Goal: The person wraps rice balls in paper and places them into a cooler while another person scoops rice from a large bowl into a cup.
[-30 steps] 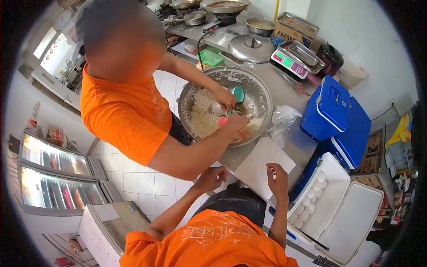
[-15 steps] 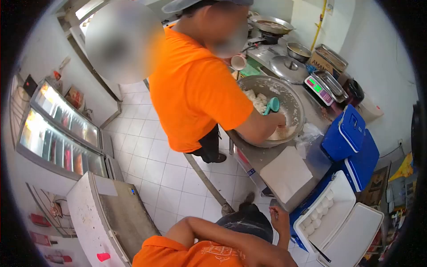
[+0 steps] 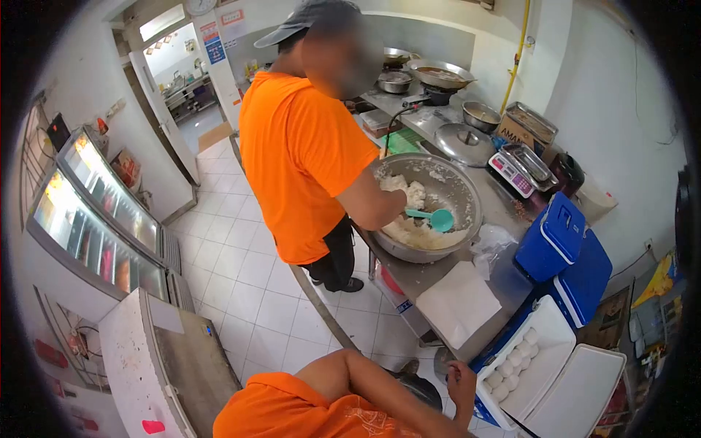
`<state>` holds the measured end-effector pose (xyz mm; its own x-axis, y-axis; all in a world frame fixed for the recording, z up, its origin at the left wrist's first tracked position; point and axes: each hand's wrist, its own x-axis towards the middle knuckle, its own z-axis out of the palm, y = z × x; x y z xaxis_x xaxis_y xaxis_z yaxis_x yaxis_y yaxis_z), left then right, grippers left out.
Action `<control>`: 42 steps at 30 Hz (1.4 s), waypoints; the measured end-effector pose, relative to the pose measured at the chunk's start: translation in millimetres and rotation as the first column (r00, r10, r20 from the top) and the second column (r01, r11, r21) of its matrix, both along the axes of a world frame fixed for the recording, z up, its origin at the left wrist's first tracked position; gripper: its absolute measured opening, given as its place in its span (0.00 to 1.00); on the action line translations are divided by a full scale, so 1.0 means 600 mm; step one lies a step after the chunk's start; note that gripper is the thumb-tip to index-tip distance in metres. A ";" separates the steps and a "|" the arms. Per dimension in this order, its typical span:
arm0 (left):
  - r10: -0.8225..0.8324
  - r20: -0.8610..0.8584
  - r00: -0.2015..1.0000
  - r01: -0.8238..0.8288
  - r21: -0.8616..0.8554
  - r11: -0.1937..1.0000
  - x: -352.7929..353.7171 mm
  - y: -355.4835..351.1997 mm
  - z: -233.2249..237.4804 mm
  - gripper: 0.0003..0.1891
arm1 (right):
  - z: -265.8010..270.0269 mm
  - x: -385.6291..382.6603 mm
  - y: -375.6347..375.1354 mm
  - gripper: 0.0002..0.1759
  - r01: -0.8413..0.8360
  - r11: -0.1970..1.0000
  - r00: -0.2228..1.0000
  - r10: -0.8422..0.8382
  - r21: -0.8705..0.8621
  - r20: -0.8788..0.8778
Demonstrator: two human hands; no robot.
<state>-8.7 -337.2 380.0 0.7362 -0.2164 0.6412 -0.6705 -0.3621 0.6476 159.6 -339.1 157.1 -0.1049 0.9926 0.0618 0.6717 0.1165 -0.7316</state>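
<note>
Left hand now out of view; right hand (image 3: 461, 383) beside white cooler (image 3: 549, 337), grip half-curled, hold unclear.

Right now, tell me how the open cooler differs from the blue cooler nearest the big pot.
The open cooler has its white lid swung back; the blue cooler has its lid shut. The open cooler shows white rounded pieces inside; the blue cooler's inside is hidden. The open cooler looks longer, the blue cooler more compact. Both have blue outer walls.

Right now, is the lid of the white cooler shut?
No, the lid hangs open to one side of the white cooler, leaving the round white pieces inside in plain sight.
</note>
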 end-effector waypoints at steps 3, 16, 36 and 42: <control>0.000 -0.002 1.000 0.000 0.004 1.000 0.007 -0.003 0.002 0.11 | -0.030 0.034 -0.025 0.07 0.062 0.998 0.997 -0.062 -0.013 0.050; -0.022 0.021 1.000 0.021 0.039 0.999 0.026 0.002 0.012 0.09 | -0.095 0.066 -0.062 0.06 0.233 0.972 0.972 -0.233 -0.011 0.025; -0.155 0.225 0.962 0.132 0.113 0.985 0.067 -0.060 0.085 0.07 | -0.029 0.027 -0.048 0.07 0.216 0.976 0.976 -0.216 -0.020 -0.008; -0.203 0.322 0.925 0.150 0.182 0.972 0.074 -0.121 0.129 0.06 | -0.044 0.012 -0.079 0.07 0.225 0.971 0.974 -0.220 -0.086 0.061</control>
